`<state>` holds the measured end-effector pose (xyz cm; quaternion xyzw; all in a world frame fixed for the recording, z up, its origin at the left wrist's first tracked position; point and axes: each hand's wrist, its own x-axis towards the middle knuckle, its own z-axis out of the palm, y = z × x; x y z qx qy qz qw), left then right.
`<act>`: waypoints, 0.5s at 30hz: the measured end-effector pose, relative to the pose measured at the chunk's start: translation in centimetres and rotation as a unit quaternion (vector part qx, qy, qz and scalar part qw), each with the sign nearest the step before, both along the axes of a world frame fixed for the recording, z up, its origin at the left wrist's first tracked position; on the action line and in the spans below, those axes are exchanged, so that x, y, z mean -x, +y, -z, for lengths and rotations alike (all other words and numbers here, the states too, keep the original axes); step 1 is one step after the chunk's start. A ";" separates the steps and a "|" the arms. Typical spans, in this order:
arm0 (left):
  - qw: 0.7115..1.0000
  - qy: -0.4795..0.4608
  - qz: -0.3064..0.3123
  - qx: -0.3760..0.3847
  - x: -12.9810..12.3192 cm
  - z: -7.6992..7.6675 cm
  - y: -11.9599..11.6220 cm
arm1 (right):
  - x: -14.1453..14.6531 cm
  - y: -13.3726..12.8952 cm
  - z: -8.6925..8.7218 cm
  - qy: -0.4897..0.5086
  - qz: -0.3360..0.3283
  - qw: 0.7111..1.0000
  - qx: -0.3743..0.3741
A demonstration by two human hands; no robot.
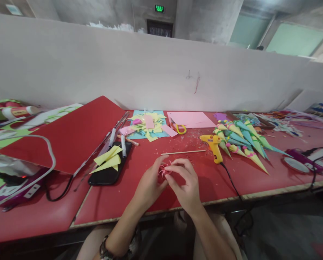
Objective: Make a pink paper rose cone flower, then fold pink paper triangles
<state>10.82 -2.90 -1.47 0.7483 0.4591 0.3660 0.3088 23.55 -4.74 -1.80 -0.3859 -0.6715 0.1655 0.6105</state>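
Between both hands, over the front of the red table, is a small pink curled-paper piece (164, 171) with thin curved strips. My left hand (150, 182) closes round it from the left, and the fingertips of my right hand (186, 182) pinch it from the right. Just beyond the hands lies a thin wooden stick (183, 152). A yellow glue gun (213, 146) rests to the right, its black cord running over the table edge. Scissors with a yellow handle (181, 129) lie farther back.
Several yellow and blue paper cones (248, 139) lie at the right. Yellow paper scraps (150, 124) cover a blue sheet beside pink card (193, 119). Left are a black phone (104, 177) under yellow strips, white-capped markers (123, 146), red board (77, 133) and a power strip (17, 186).
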 end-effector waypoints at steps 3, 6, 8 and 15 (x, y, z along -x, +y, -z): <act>1.000 0.013 -0.001 -0.007 0.0 0.1 0.1 | 0.0 -0.1 -0.1 0.003 -0.007 1.000 0.002; 1.000 0.020 0.002 -0.014 0.2 0.1 0.2 | 0.0 -0.1 -0.1 0.000 -0.016 1.000 0.005; 0.999 0.023 0.006 -0.022 0.4 0.1 0.2 | 0.0 -0.1 -0.2 -0.007 -0.022 1.000 0.006; 0.997 0.066 -0.001 -0.046 0.7 0.3 0.4 | 0.0 -0.3 -0.3 -0.020 -0.015 1.000 0.007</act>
